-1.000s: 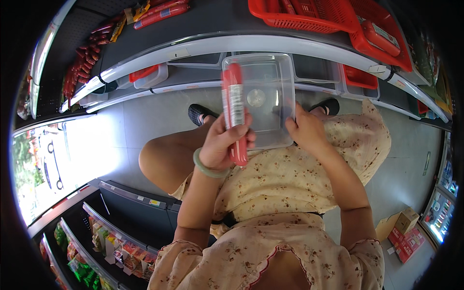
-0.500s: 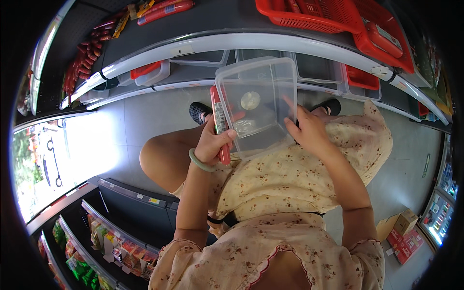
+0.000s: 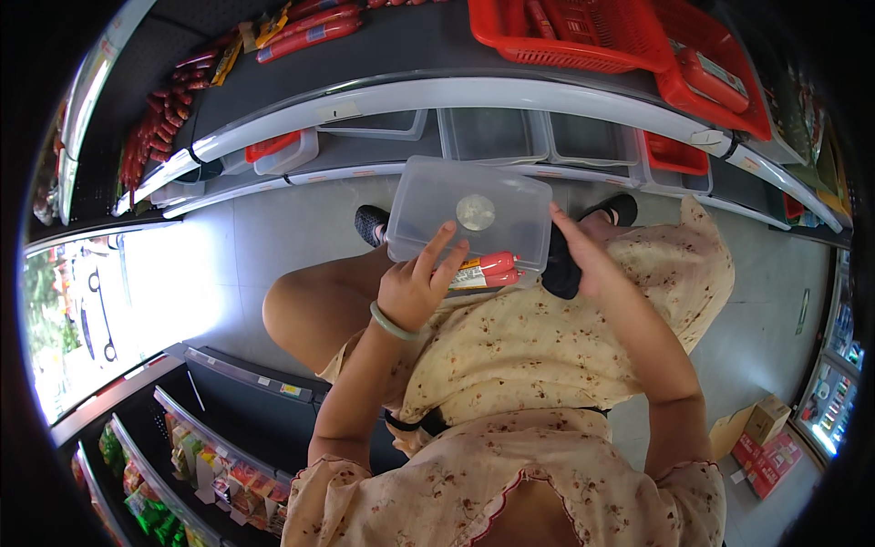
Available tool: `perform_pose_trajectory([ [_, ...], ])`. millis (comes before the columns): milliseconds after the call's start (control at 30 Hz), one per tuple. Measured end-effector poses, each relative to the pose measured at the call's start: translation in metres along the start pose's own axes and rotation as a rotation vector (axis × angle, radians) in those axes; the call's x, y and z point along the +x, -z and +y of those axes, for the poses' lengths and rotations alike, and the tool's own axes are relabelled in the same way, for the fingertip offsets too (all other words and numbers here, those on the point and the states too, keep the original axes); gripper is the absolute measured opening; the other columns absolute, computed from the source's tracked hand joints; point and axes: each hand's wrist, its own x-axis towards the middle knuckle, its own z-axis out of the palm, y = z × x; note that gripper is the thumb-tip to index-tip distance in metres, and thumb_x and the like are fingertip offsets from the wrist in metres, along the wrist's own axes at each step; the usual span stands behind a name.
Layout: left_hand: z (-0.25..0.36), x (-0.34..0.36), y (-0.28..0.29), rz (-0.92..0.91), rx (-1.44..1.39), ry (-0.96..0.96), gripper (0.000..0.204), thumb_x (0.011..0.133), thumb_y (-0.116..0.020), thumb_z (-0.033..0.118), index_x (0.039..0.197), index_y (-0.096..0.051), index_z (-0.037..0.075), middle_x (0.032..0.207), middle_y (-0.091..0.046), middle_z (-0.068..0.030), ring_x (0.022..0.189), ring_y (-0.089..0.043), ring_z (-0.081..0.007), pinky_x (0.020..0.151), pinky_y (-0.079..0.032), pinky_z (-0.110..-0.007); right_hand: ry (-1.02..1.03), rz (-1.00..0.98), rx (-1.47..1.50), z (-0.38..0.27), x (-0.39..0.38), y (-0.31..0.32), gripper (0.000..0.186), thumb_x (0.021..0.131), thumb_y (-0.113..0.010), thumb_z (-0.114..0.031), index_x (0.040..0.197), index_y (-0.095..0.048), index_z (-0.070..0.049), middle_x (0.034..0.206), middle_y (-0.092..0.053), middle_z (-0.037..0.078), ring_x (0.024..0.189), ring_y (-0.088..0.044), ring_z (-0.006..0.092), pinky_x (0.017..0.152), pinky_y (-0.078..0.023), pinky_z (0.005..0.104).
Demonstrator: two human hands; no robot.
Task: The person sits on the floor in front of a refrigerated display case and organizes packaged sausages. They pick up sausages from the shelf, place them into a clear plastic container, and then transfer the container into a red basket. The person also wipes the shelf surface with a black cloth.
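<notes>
A clear plastic box (image 3: pixel 419 196) is held over my lap, its broad face with a round pale patch turned up. My left hand (image 3: pixel 415 287), wearing a pale bangle, lays its fingers on the near left part of the box. A pack of red sausages (image 3: pixel 497 264) with a yellow label sticks out from that hand along the box's near edge. At the box's right side, my right hand (image 3: pixel 588 260) presses its fingers against the edge and has a black cloth (image 3: pixel 561 269) under them. How the cloth is gripped is partly hidden.
Ahead is a shelf (image 3: pixel 401 91) with sausage packs (image 3: pixel 310 36) and red baskets (image 3: pixel 565 55). Clear bins (image 3: pixel 492 137) fill the lower shelf. Behind on the left stands a snack rack (image 3: pixel 228 465); cartons (image 3: pixel 766 447) lie at right.
The box has tipped and come lower, turning its patched face upward. The sausage pack has swung from upright at the box's left to lying along its near edge. The black cloth shows more.
</notes>
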Motion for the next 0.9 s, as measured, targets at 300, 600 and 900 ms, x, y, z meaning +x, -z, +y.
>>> perform_pose_trajectory([
  [300, 0.004, -0.014, 0.013, -0.01, -0.147, 0.068, 0.04, 0.078, -0.07, 0.008, 0.116, -0.063, 0.015, 0.124, -0.061, -0.0062, 0.069, -0.061, -0.0159, 0.057, -0.052, -0.028, 0.088, -0.062, -0.074, 0.014, 0.008, -0.01, 0.072, 0.083, -0.075, -0.045, 0.134, -0.045, -0.005, 0.118, -0.059, 0.005, 0.102, -0.06, 0.017, 0.085, -0.051, 0.0317],
  [600, -0.011, -0.032, 0.002, 0.502, -0.509, 0.532, 0.071, 0.074, -0.082, 0.009, 0.131, -0.041, -0.001, 0.114, -0.055, -0.0152, 0.093, -0.057, -0.0202, 0.082, -0.047, -0.034, 0.285, 0.099, 0.054, 0.003, 0.022, 0.001, 0.087, 0.08, -0.076, -0.042, 0.141, -0.03, -0.002, 0.132, -0.049, 0.012, 0.118, -0.054, 0.0221, 0.098, -0.045, 0.0354],
  [900, -0.026, -0.007, 0.018, 0.737, -1.17, 1.281, 0.037, 0.086, -0.07, 0.005, 0.115, -0.047, 0.004, 0.087, -0.059, -0.0035, 0.071, -0.058, -0.0115, 0.064, -0.049, -0.025, 0.597, 0.148, -0.684, 0.012, 0.0, -0.011, 0.09, 0.069, -0.087, -0.031, 0.138, -0.039, 0.001, 0.132, -0.052, 0.016, 0.113, -0.057, 0.0297, 0.094, -0.048, 0.0373],
])
